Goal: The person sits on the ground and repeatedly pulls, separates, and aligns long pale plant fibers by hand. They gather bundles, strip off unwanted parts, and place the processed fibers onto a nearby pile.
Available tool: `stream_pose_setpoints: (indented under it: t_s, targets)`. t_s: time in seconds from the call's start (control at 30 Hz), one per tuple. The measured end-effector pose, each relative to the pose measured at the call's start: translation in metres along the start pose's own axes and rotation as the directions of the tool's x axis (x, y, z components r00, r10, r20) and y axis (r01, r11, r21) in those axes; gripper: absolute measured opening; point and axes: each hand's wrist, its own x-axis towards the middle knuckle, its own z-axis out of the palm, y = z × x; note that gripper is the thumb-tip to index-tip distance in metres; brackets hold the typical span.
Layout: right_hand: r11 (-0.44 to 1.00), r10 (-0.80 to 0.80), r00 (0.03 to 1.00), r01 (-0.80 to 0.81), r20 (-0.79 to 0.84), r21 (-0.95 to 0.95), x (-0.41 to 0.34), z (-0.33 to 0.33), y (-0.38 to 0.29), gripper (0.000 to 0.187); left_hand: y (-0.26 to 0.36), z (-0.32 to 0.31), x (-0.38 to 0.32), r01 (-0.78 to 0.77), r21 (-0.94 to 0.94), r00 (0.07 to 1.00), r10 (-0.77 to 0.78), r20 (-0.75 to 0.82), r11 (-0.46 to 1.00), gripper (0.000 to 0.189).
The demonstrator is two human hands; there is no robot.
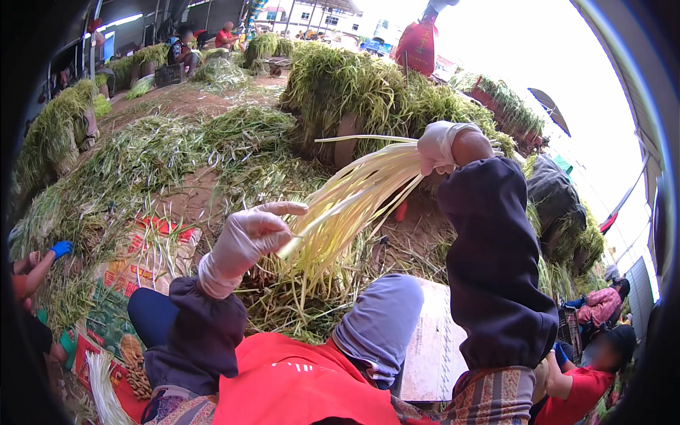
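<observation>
My right hand (443, 149), in a whitish thin glove, is raised and closed around one end of a bundle of long pale yellow-green stalks (356, 180). The loose end of the bundle hangs down to the left, over the plant litter before my knees. My left hand (255, 239), gloved alike, is at the lower left of the bundle with its index finger stretched out. The other fingers are bent by the tip of one pale stalk (313, 228); whether they pinch it I cannot tell.
Leafy green stalks are heaped in tall stacks (350, 85) ahead. A white box (433, 345) stands beside my knee. Pale stalks (103, 388) lie on printed sacks (114, 297) at lower left. Co-workers sit at both sides; a blue-gloved hand (62, 248) shows at left.
</observation>
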Motion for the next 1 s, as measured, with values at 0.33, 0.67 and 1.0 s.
stream_pose_setpoints:
  t_s: [0.33,0.67,1.0]
  targets:
    - [0.999,-0.006,0.999,0.007,-0.032,0.042,-0.006,0.003,-0.001,0.023,0.012,0.002,-0.011,0.082,-0.318,0.997,-0.078,0.026,0.945,0.009]
    - [0.999,0.022,0.986,-0.026,-0.168,-0.021,0.001,-0.005,0.013,0.020,0.006,-0.009,-0.053,0.165,-0.393,0.985,-0.174,0.015,0.904,0.019]
    - [0.994,0.058,0.967,-0.032,-0.248,0.109,-0.012,-0.018,0.041,0.022,-0.063,-0.049,-0.089,0.281,0.784,0.923,-0.379,-0.064,0.553,0.036]
